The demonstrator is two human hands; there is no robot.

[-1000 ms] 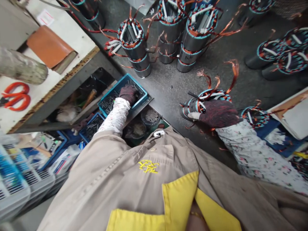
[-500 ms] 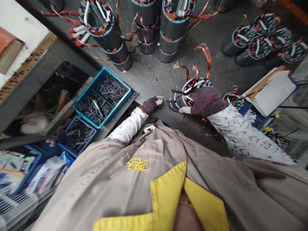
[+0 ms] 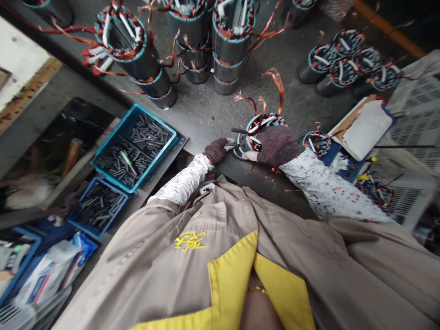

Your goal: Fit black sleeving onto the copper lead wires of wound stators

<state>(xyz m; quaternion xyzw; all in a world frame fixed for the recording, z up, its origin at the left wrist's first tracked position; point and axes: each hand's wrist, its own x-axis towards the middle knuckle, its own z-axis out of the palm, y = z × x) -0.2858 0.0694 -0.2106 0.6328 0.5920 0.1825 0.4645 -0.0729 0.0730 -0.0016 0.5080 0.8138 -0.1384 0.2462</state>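
A gloved right hand (image 3: 277,145) wraps around a copper-wound stator (image 3: 264,121) lying on its side on a dark steel bench (image 3: 202,117). The gloved left hand (image 3: 216,151) pinches at the stator's end, its hold too small to tell. Upright stators (image 3: 140,59) stand beyond; a teal tray (image 3: 154,120) of dark rods sits beside the bench.

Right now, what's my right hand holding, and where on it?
Your right hand, in a dark knit glove, grips a steel motor stator wound with copper wire around its teal-banded wound end.
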